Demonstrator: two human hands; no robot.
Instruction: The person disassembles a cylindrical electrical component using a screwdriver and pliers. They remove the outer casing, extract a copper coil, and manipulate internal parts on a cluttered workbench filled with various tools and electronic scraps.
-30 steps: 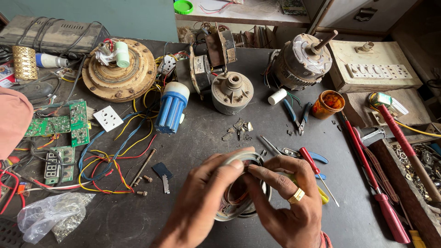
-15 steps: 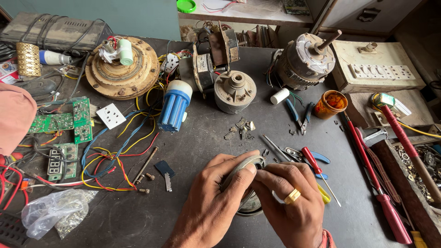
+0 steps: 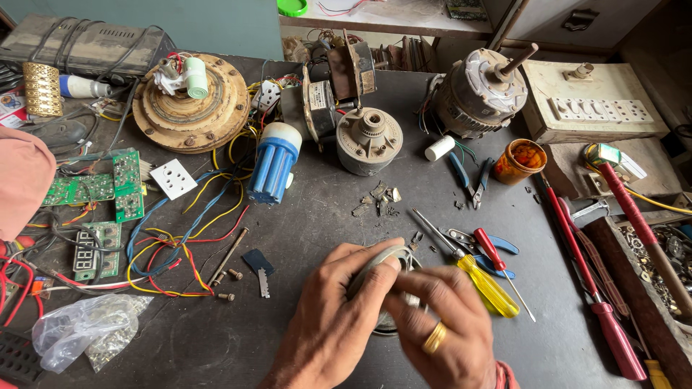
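Both my hands hold a round grey metal motor part [image 3: 376, 268] just above the dark workbench [image 3: 303, 216], near its front edge. My left hand [image 3: 335, 317] wraps over its left side with the thumb across the top rim. My right hand [image 3: 440, 324], with a gold ring on one finger, covers its right side and blurs slightly. Most of the part is hidden under my fingers. A yellow-handled screwdriver [image 3: 476, 277] lies just to the right of my hands.
Fan motors [image 3: 479, 90], a round rotor plate [image 3: 191, 104], a blue capacitor block [image 3: 272, 164], green circuit boards [image 3: 108, 187], tangled wires [image 3: 180, 238], pliers [image 3: 468, 176], red-handled tools [image 3: 598, 288], an orange jar [image 3: 520, 160], loose screws and a plastic bag [image 3: 83, 335] crowd the bench.
My hands have closed more tightly over the round part and turned it, hiding more of it. The view has shifted slightly; nothing else on the bench moved.
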